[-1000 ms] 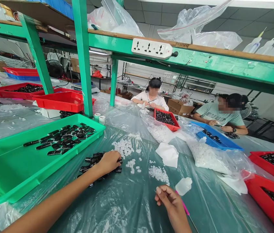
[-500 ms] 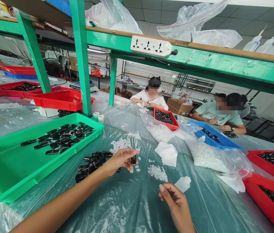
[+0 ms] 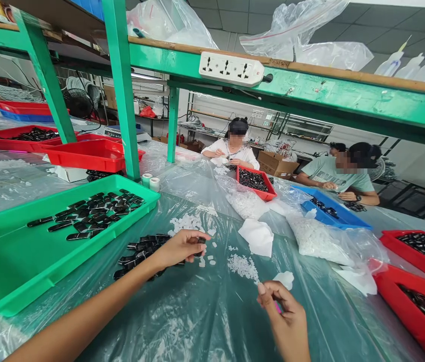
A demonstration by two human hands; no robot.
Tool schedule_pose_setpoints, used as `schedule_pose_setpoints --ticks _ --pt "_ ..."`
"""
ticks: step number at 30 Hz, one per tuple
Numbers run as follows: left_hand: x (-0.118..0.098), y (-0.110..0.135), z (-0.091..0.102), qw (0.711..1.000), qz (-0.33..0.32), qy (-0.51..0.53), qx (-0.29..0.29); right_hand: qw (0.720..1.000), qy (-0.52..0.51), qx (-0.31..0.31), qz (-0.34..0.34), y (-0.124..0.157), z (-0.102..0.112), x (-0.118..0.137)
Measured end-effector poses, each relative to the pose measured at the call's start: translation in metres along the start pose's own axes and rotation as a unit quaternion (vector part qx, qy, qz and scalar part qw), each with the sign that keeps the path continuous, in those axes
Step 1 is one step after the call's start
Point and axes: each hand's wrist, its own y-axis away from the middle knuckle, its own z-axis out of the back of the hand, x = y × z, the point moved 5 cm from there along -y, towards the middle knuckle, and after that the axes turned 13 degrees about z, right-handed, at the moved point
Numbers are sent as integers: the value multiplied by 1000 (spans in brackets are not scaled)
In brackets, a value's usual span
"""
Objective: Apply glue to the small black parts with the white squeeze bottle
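Observation:
My left hand pinches a small glossy black piece between thumb and fingers, above the plastic-covered table. Just left of that hand lies a pile of similar black pieces, partly behind my wrist. My right hand is closed, thumb against forefinger, beside a scatter of tiny white bits. A little of a pink object shows between its curled fingers; the rest is hidden. Behind that hand lies a translucent white piece. Small white flat pieces are heaped beyond my left hand.
A green tray with black pieces stands at left. Red trays and a blue tray stand at right, near a bag of white pieces. A green shelf frame rises ahead. Two people sit across the table.
My right hand has moved slightly right, and a bit of pink now shows in it. My left hand has shifted a little left and turned, still holding the black piece.

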Motion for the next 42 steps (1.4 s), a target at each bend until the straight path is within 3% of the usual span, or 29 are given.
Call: schedule_pose_setpoints --ticks 1,4,8,13,24,35,42 --pt "5 0 9 996 -2 -82 -46 1000 4 10 6 1 -3 2" --pt "19 2 34 941 24 -296 -164 999 17 35 33 3 -9 9" --pt "37 6 57 897 85 -373 -221 995 35 60 68 5 -14 17" --pt "43 10 64 860 128 -425 -252 990 51 87 93 5 -18 19" --pt "37 24 57 872 117 -452 -149 986 69 94 121 9 -22 16" --pt "38 36 63 875 117 -447 -141 975 107 136 136 9 -24 15" --pt "44 34 35 884 104 -427 -157 972 111 151 140 10 -27 13"
